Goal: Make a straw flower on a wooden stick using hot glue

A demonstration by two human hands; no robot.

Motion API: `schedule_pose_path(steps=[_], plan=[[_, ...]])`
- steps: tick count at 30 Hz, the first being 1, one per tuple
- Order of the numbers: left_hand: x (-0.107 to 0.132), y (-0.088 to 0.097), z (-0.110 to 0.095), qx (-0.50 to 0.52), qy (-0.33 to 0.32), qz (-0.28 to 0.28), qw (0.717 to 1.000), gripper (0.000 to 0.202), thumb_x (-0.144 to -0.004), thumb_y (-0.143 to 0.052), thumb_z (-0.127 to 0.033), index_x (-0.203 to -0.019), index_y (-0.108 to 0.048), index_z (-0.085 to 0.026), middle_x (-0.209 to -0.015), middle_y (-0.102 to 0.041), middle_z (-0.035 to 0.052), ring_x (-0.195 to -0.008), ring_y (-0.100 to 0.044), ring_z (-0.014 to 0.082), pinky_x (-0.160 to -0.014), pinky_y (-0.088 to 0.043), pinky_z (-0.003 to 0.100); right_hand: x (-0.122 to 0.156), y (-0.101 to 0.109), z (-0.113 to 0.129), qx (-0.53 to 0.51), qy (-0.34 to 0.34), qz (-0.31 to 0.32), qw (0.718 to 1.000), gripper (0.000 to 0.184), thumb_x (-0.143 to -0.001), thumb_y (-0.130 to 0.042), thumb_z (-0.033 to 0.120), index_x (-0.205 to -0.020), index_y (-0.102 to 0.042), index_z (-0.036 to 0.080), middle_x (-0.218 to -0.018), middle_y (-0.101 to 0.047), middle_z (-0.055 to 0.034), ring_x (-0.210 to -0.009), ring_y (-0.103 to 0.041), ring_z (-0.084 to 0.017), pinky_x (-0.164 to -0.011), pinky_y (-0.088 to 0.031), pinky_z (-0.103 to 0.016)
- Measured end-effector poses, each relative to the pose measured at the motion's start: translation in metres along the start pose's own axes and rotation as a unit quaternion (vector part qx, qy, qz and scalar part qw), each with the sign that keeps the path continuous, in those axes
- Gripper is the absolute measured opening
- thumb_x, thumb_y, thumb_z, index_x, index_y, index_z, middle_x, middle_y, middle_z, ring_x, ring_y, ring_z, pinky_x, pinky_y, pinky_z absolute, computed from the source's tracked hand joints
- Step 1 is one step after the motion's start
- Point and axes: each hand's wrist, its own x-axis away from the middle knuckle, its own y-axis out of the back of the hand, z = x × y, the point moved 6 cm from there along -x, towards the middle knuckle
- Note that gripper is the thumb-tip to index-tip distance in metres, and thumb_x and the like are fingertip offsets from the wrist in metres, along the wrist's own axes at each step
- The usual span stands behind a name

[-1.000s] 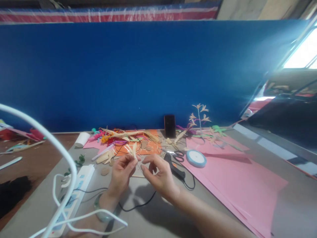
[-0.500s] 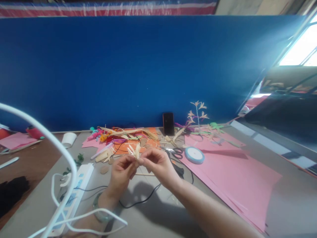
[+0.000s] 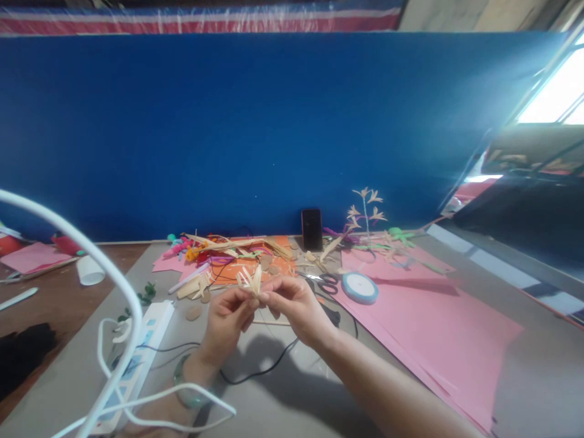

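Note:
My left hand (image 3: pixel 227 317) and my right hand (image 3: pixel 292 306) meet above the grey table, both pinching a small pale straw flower (image 3: pixel 250 280) whose thin petals fan upward. The left hand's fingertips grip its base from the left. The right hand's thumb and forefinger close on it from the right. A green bangle (image 3: pixel 188 393) sits on my left wrist.
Behind the hands lie a heap of coloured straw and scraps on orange paper (image 3: pixel 232 255), scissors (image 3: pixel 323 281), a blue ribbon roll (image 3: pixel 360 286), a black glue gun (image 3: pixel 329 311) with its cord, a phone (image 3: pixel 312 229), a straw flower sprig (image 3: pixel 365 213), pink paper sheets (image 3: pixel 433 322), a white power strip (image 3: pixel 141 340), a white roll (image 3: pixel 90 270).
My right hand moved left and joined the left hand on the straw flower. The white roll at the left has rolled further left.

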Motion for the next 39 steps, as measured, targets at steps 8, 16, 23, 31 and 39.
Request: schedule_pose_path(steps=[8,16,23,31,39], plan=[[-0.001,0.000,0.000,0.011,0.018,0.001,1.000,0.034,-0.062,-0.082,-0.037,-0.058,-0.057,-0.014,-0.049,-0.049,-0.0048,-0.037,-0.035,0.0024,-0.037,-0.023,0.017,-0.002,0.000,-0.008,-0.039,-0.009,-0.004,0.999,0.020,-0.068,-0.079,0.032,-0.068,-0.067,0.016,-0.057,-0.060,0.0029,-0.049,-0.045,-0.007,-0.051,-0.036,-0.023],[-0.005,-0.001,0.003,0.053,0.025,-0.015,0.998,0.036,-0.054,-0.085,-0.039,-0.057,-0.060,-0.014,-0.057,-0.059,-0.0015,-0.035,-0.036,0.0010,-0.034,-0.020,0.017,-0.002,0.000,-0.011,-0.094,-0.013,0.000,0.996,0.022,-0.069,-0.079,0.034,-0.069,-0.065,0.016,-0.063,-0.064,0.0008,-0.051,-0.048,-0.008,-0.053,-0.041,-0.024],[-0.004,0.000,0.004,0.050,0.036,-0.019,0.998,0.035,-0.055,-0.085,-0.039,-0.057,-0.060,-0.014,-0.045,-0.048,-0.0063,-0.034,-0.034,0.0020,-0.035,-0.018,0.017,-0.003,0.002,-0.009,-0.061,-0.010,0.009,0.998,0.018,-0.068,-0.080,0.029,-0.075,-0.069,0.016,-0.064,-0.064,0.0011,-0.053,-0.050,-0.008,-0.054,-0.041,-0.023],[-0.004,-0.003,0.006,0.039,0.059,0.010,0.997,0.038,-0.056,-0.084,-0.042,-0.055,-0.058,-0.014,-0.045,-0.049,-0.0044,-0.036,-0.032,0.0022,-0.037,-0.017,0.017,-0.003,0.001,-0.010,-0.047,-0.011,0.015,0.999,0.022,-0.067,-0.080,0.032,-0.072,-0.067,0.016,-0.061,-0.062,0.0017,-0.051,-0.049,-0.008,-0.051,-0.040,-0.023],[-0.003,-0.005,0.003,0.057,0.064,0.010,0.996,0.037,-0.054,-0.086,-0.036,-0.056,-0.056,-0.014,-0.047,-0.048,-0.0052,-0.038,-0.034,0.0023,-0.038,-0.020,0.016,-0.003,0.000,-0.012,-0.068,-0.019,0.009,0.997,0.022,-0.066,-0.081,0.028,-0.074,-0.064,0.016,-0.065,-0.062,0.0024,-0.052,-0.049,-0.007,-0.052,-0.039,-0.023]])
